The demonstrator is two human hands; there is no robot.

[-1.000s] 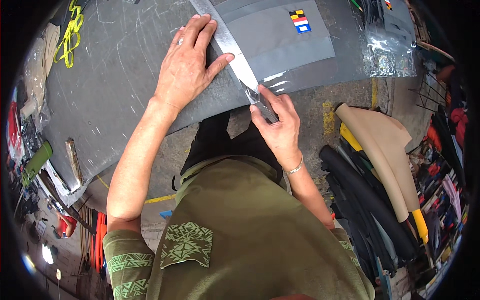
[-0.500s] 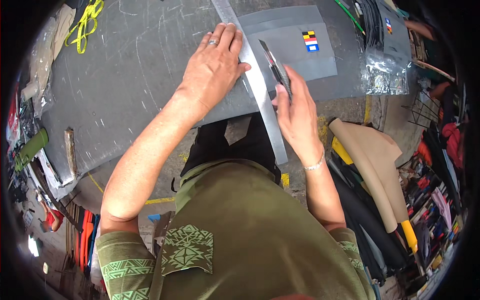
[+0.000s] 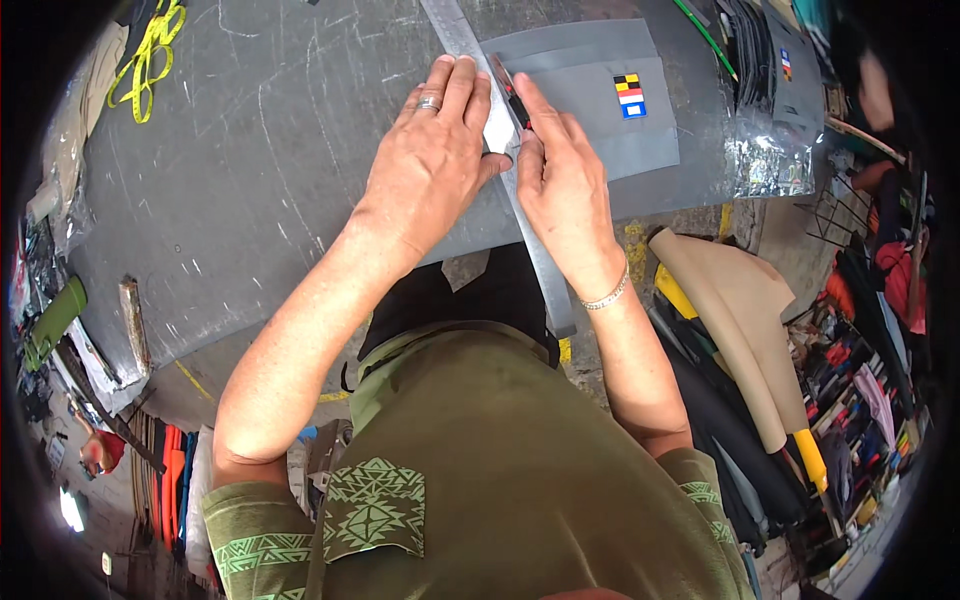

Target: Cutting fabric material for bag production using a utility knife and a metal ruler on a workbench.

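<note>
A long metal ruler (image 3: 541,255) lies aslant across the table, its near end jutting past the front edge. My left hand (image 3: 430,165) rests flat on it, fingers stretched forward and thumb out on its surface. In my right hand (image 3: 570,190) is a utility knife (image 3: 513,100), its blade pointing away from me along the ruler's right side. I cannot tell whether the tip touches the material. Grey sheet material (image 3: 600,75) with a small colourful checked patch (image 3: 630,97) lies right of the ruler, its left edge by the ruler. My right fingers hide part of the knife.
The dark table (image 3: 250,180) is scratched. A yellow measuring tape (image 3: 150,60) lies at far left. At far right are a green pencil (image 3: 707,40), dark strips and a clear plastic bag (image 3: 775,160). A tan roll (image 3: 735,330) stands below, right of me.
My right hand with the knife has moved left and forward, bringing the blade against the ruler's right side. My left hand stays on the ruler. The view has shifted slightly.
</note>
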